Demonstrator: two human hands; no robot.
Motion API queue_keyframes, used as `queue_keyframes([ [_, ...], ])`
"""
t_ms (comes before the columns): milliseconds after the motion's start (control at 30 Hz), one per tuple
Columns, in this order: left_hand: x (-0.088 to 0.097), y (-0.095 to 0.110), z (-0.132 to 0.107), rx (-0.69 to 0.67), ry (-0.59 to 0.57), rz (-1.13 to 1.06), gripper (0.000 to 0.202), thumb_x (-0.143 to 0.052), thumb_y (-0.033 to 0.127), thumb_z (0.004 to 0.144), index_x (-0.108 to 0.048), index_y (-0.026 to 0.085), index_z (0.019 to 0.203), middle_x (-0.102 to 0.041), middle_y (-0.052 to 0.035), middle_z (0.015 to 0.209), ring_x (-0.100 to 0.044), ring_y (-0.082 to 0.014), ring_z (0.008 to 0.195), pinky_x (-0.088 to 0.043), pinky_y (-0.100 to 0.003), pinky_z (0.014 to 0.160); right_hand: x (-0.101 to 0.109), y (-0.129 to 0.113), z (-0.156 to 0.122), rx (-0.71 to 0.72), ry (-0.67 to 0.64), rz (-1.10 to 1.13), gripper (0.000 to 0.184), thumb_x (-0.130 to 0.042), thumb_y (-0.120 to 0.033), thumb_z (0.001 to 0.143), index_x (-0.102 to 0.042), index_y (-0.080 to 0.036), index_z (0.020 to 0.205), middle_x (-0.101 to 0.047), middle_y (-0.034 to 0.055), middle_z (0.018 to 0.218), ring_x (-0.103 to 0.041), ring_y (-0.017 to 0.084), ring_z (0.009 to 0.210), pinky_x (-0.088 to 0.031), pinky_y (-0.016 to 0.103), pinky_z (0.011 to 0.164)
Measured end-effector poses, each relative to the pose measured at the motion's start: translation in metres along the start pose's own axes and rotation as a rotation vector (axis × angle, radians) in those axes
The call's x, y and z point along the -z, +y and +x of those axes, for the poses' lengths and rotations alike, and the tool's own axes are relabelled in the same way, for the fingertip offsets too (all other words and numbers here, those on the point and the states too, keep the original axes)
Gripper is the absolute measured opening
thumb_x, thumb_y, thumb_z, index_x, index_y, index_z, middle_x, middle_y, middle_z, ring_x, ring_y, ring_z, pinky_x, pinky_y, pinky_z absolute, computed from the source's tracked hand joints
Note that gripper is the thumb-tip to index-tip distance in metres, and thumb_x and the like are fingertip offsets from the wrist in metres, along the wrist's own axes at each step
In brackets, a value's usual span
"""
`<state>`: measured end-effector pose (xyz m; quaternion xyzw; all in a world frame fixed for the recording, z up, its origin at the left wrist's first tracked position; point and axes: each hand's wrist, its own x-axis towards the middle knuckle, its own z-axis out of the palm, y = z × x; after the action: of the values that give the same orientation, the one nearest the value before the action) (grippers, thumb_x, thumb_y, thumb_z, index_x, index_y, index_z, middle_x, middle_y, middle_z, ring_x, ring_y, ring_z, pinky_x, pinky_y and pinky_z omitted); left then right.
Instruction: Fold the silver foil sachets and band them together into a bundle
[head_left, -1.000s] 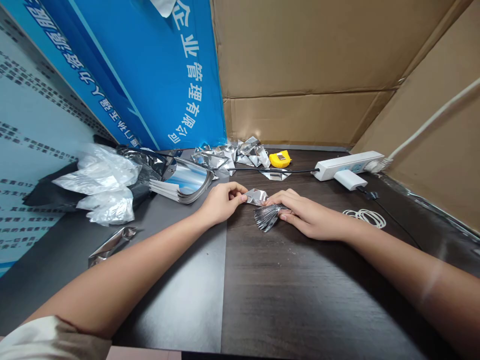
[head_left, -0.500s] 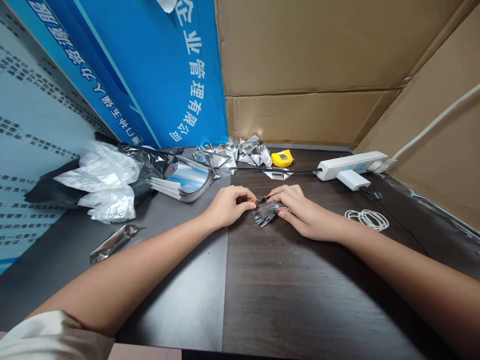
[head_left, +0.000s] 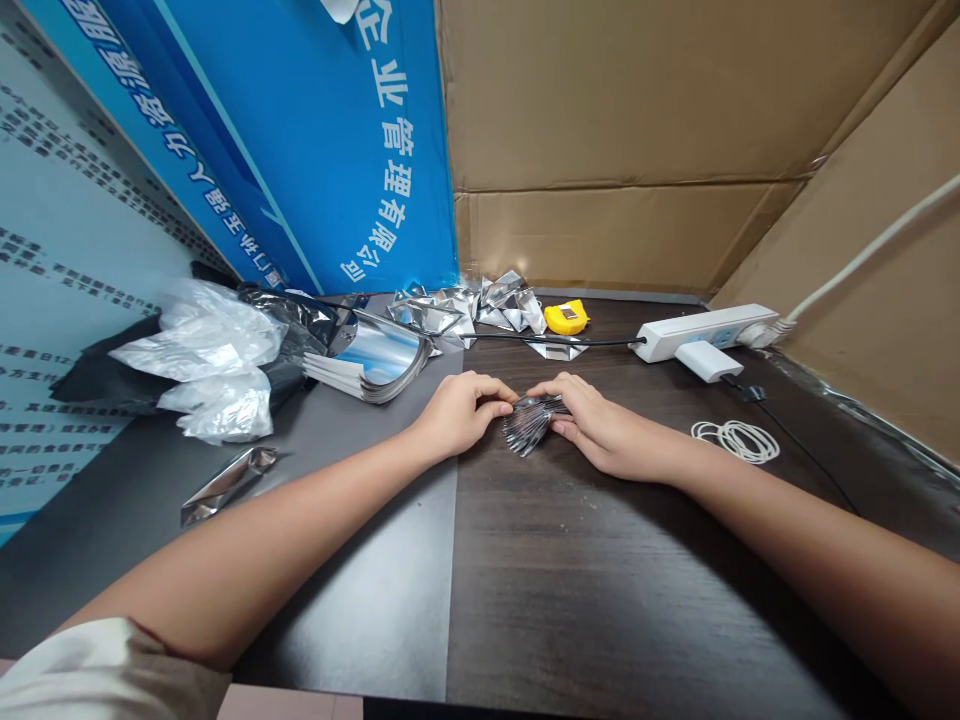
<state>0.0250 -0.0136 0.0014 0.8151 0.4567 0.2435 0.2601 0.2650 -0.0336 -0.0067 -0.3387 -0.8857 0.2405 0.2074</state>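
Between my two hands is a pleated strip of silvery foil [head_left: 529,428], its narrow folds fanned out toward me just above the dark wooden table [head_left: 570,590]. My left hand [head_left: 469,410] pinches the far left end of the foil between thumb and fingertips. On the other side, my right hand [head_left: 592,425] is closed around the right end of the pleats, thumb below and fingers above. Part of the foil is hidden behind the right fingers.
Crumpled foil pieces [head_left: 510,302] lie at the back beside a yellow tape measure [head_left: 567,317]. A white power strip [head_left: 701,330] and coiled white cord [head_left: 739,441] are right. Left are curved stacked sheets [head_left: 382,365], clear plastic bags [head_left: 210,345] and a folded foil piece [head_left: 229,487].
The foil's far edge has been brought down against the folds, and the pleats fan slightly wider. My right fingers have shifted a little left; my left hand stays nearly in place.
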Motion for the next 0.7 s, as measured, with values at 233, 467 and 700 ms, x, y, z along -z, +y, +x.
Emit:
queue_keyframes([
  [233, 0.001, 0.002, -0.003, -0.02, 0.026, 0.062, 0.016, -0.074, 0.017, 0.087, -0.082, 0.027, 0.097, -0.08, -0.0008, 0.092, -0.07, -0.0176, 0.085, -0.051, -0.03, 0.082, -0.004, 0.007, -0.001, 0.01, -0.022, -0.014, 0.048, -0.038, -0.023, 0.104, -0.034, -0.022, 0.152, -0.054, 0.0173, 0.131, -0.051, 0.033, 0.124, -0.045, 0.062, 0.106],
  [467, 0.0, 0.002, -0.003, -0.068, -0.004, 0.067, 0.016, -0.073, 0.017, 0.087, -0.082, 0.026, 0.098, -0.08, -0.0013, 0.091, -0.07, -0.0172, 0.084, -0.051, -0.029, 0.082, -0.004, 0.007, 0.0, 0.028, -0.025, -0.038, 0.053, -0.034, -0.023, 0.105, -0.028, -0.023, 0.158, -0.056, 0.0151, 0.122, -0.053, 0.031, 0.112, -0.048, 0.06, 0.101],
  [700, 0.01, -0.013, -0.001, -0.148, 0.079, 0.296, 0.02, -0.061, 0.027, 0.096, -0.075, 0.019, 0.109, -0.074, -0.0082, 0.113, -0.065, -0.0234, 0.107, -0.049, -0.038, 0.098, -0.003, 0.006, -0.001, 0.043, -0.014, -0.025, 0.053, -0.036, -0.021, 0.104, -0.035, -0.023, 0.157, -0.058, 0.0149, 0.114, -0.053, 0.031, 0.106, -0.05, 0.06, 0.096],
])
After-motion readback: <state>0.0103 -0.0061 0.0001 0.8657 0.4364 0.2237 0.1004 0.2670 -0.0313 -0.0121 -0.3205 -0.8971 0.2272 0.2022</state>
